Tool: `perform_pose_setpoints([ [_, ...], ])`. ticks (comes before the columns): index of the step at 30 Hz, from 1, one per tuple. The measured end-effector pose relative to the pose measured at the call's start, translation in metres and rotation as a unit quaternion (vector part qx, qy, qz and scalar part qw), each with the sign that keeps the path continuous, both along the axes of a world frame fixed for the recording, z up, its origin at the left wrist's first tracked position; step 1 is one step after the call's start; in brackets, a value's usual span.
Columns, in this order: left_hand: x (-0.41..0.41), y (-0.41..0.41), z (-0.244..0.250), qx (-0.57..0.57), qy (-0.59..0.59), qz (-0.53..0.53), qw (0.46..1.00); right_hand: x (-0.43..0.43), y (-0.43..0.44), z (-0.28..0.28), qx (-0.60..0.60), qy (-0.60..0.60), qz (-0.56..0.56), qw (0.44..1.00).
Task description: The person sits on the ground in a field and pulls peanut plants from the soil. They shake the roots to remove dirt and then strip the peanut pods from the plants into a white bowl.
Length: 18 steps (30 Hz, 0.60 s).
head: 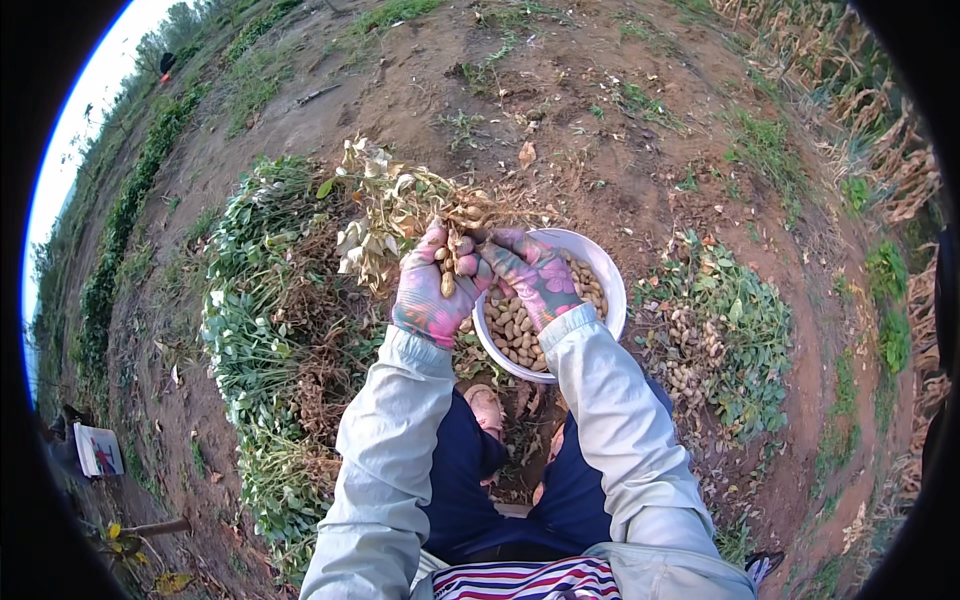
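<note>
My left hand (pixel 435 292), in a patterned pink and grey glove, grips an uprooted peanut plant (pixel 382 214) with dry, pale leaves. Several peanut pods (pixel 448 277) hang from it between thumb and fingers. My right hand (pixel 534 271), gloved alike, has its fingers curled at the plant's roots beside the left fingertips; whether a pod is pinched there is hidden. Beneath the right hand stands a white plastic bucket (pixel 616 300), with many loose peanuts (pixel 514 334) inside. The bucket is on the ground just beyond my feet.
A long heap of pulled peanut plants (pixel 259 360) lies to my left. Another pile of green plants (pixel 750 322), with peanut pods (pixel 690 345) among it, lies right of the bucket. A white container (pixel 97 450) is at far left, near a wooden stick (pixel 157 527). Dry stalks (pixel 885 157) line the right.
</note>
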State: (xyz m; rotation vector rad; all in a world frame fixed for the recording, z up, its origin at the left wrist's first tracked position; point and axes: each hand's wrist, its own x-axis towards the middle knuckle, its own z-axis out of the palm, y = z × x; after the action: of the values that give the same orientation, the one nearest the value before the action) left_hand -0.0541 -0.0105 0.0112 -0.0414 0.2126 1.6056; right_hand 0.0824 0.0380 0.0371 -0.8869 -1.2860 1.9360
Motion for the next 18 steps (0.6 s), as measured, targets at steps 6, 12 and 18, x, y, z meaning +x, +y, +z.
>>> perform_pose_setpoints([
  [6, 0.005, 0.002, 0.001, -0.021, 0.106, 0.011, 0.994, 0.004, -0.001, 0.000, 0.121, -0.137, -0.041, 0.982],
  [12, 0.018, 0.008, 0.002, -0.027, 0.089, 0.027, 0.995, 0.005, 0.005, -0.011, 0.161, -0.119, -0.076, 0.977],
  [18, 0.026, 0.012, 0.008, -0.087, 0.099, 0.122, 0.984, 0.008, 0.007, -0.012, 0.201, -0.141, -0.169, 0.955],
])
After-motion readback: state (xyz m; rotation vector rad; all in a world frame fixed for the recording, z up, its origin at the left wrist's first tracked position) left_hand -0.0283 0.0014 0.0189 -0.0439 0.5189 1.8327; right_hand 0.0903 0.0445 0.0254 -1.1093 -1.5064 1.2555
